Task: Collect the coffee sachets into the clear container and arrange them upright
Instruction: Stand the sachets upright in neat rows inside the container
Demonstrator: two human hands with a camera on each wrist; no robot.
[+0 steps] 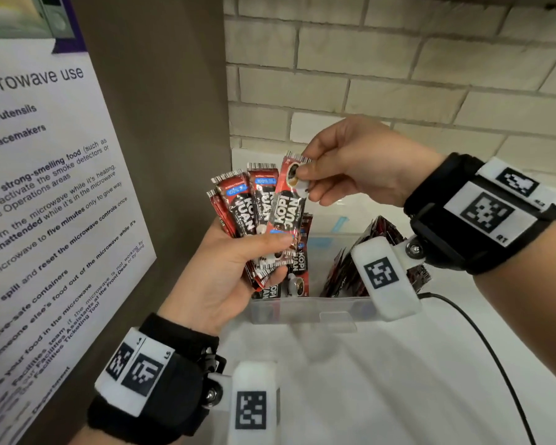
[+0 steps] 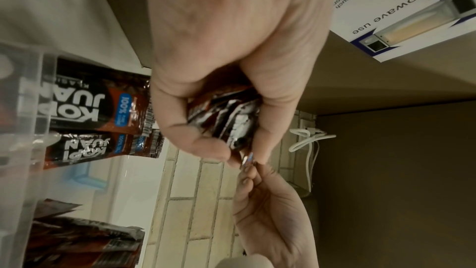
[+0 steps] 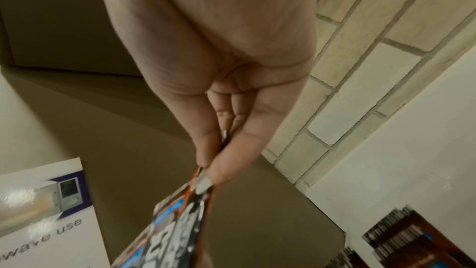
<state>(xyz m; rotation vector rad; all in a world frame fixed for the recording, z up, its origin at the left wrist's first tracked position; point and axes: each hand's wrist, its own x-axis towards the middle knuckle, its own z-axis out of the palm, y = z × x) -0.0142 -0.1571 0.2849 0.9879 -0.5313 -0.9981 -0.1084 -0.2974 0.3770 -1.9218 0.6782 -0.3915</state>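
My left hand [image 1: 238,264] grips a fanned bunch of red-and-black coffee sachets [image 1: 238,210] above the clear container [image 1: 302,308]. My right hand [image 1: 305,175] pinches the top end of the front sachet [image 1: 288,203] in that bunch between thumb and fingers. The left wrist view shows the bunch's lower ends [image 2: 226,117] inside my left hand [image 2: 219,93], with the right hand [image 2: 265,211] beyond. In the right wrist view my thumb and finger [image 3: 213,160] pinch the sachet [image 3: 175,229]. More sachets [image 1: 297,277] stand in the container, and others [image 1: 350,271] lean at its right.
A brown cabinet side [image 1: 161,123] with a microwave-use notice [image 1: 45,203] stands close on the left. A brick wall [image 1: 398,75] runs behind. The container sits on a white counter [image 1: 382,380], where a black cable [image 1: 482,335] trails at the right.
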